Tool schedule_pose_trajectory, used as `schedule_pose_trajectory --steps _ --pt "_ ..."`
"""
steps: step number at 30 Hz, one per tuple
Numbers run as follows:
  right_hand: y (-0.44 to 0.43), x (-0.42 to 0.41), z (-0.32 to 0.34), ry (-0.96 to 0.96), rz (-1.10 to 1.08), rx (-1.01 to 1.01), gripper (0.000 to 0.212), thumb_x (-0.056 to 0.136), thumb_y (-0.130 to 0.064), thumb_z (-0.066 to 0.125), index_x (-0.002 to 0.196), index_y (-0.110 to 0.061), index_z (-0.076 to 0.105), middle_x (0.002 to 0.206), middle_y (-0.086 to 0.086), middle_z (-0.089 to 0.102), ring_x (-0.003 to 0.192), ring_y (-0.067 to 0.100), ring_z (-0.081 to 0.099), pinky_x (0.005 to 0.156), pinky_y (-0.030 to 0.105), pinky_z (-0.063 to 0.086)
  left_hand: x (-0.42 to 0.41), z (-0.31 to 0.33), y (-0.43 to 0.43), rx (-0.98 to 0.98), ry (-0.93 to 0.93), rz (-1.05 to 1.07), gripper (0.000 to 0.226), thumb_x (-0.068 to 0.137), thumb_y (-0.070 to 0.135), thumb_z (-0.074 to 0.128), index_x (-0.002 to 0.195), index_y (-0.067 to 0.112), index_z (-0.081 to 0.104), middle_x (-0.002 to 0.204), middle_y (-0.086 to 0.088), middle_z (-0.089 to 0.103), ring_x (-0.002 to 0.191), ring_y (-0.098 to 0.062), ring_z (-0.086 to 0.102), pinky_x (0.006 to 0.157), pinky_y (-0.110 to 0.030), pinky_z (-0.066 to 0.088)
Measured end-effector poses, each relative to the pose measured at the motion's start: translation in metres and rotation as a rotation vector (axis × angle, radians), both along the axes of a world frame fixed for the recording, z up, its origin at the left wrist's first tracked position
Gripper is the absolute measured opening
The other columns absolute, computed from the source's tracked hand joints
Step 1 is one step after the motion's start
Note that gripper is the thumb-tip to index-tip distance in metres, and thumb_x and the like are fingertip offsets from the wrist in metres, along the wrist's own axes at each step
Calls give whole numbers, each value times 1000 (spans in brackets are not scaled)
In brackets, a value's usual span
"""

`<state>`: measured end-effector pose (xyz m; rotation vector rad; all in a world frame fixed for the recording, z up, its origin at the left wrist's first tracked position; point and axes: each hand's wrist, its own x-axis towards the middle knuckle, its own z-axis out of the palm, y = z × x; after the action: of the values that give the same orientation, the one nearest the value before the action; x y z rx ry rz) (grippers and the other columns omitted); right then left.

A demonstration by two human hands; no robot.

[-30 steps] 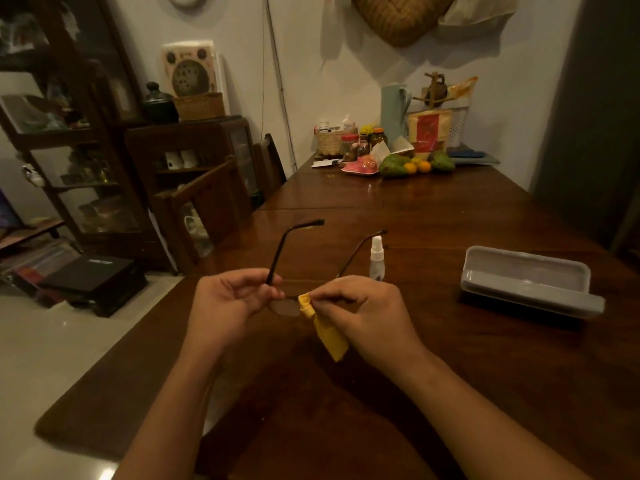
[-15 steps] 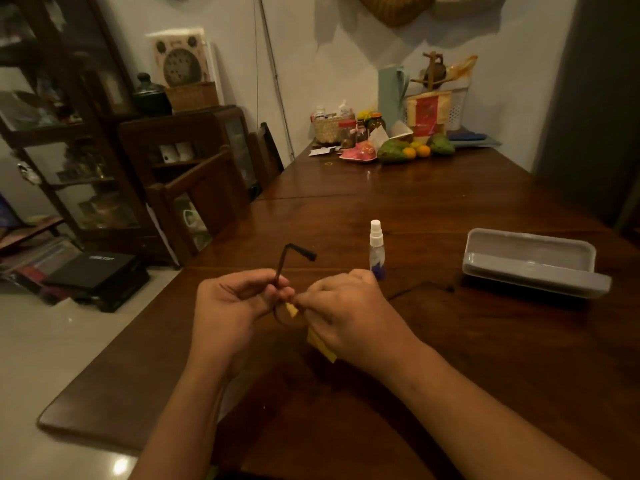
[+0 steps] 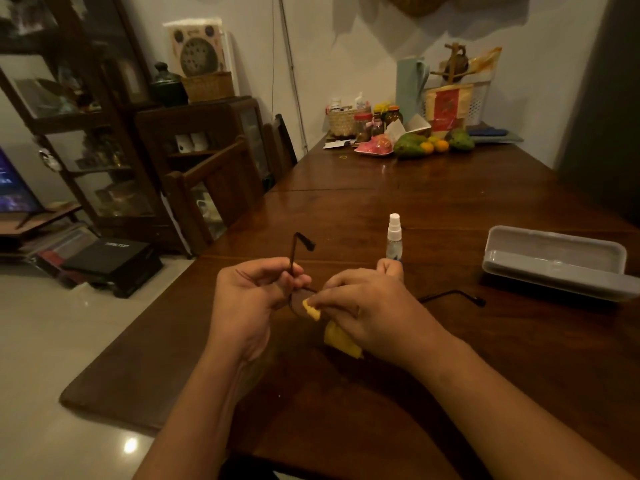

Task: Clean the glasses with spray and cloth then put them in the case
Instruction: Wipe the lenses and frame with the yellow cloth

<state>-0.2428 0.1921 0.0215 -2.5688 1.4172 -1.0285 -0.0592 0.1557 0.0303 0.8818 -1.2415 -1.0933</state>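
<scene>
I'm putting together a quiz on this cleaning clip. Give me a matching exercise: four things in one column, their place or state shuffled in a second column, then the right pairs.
Things
1. glasses
2. cloth
3. spray bottle
4. case

Place or state
A. stands upright on the table
B. lies open at the right of the table
C. gripped by the left hand
D. yellow, pinched by the right hand

Pairs: 1-C, 2-D, 3-A, 4-B
</scene>
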Motion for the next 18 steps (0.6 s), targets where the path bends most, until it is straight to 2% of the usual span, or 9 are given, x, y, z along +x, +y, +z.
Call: schedule_pose_trajectory --steps 3,5,8,10,12,15,18 --pt "1 6 -2 -63 -71 -47 18 91 -21 66 104 -30 75 106 -10 69 101 13 57 76 29 11 -4 0 0 -14 3 -21 24 79 -13 61 76 6 75 75 -18 73 70 -24 73 59 -24 57" --pt "1 11 -2 -80 -74 -82 18 90 -18 65 103 -26 76 104 -5 70 100 20 59 78 33 14 -5 -1 0 -21 -3 -39 25 77 -8 63 74 12 77 74 -15 74 70 -22 74 60 -25 57" --pt "3 13 -1 -76 -14 -80 20 92 -21 64 107 -27 74 107 -3 67 102 11 52 79 32 14 -6 -2 1 0 -3 -49 25 77 -5 64 72 14 78 71 -13 74 68 -20 72 58 -25 56" --pt "3 11 0 -15 50 -55 23 91 -22 64 110 -30 73 110 -8 65 97 -4 35 73 28 12 -6 0 3 16 23 -65 17 73 1 66 70 13 77 68 -12 74 64 -19 72 55 -24 55" --pt "2 5 1 13 123 -12 25 89 -18 67 110 -30 74 111 -10 65 91 -9 26 69 29 16 -5 1 5 17 21 -69 17 73 2 65 69 13 77 68 -12 73 65 -20 72 56 -24 56" --pt "2 -2 2 43 117 29 30 85 -10 68 107 -30 75 111 -11 66 86 -4 31 74 24 19 -4 3 7 1 6 -67 15 73 2 63 72 11 76 70 -13 73 69 -22 73 58 -26 58" --pt "0 -3 2 30 24 0 29 83 -9 69 104 -29 75 109 -8 69 88 1 37 72 31 19 -6 2 7 -7 -22 -50 24 82 -10 58 77 7 74 73 -14 73 71 -23 73 59 -26 58"
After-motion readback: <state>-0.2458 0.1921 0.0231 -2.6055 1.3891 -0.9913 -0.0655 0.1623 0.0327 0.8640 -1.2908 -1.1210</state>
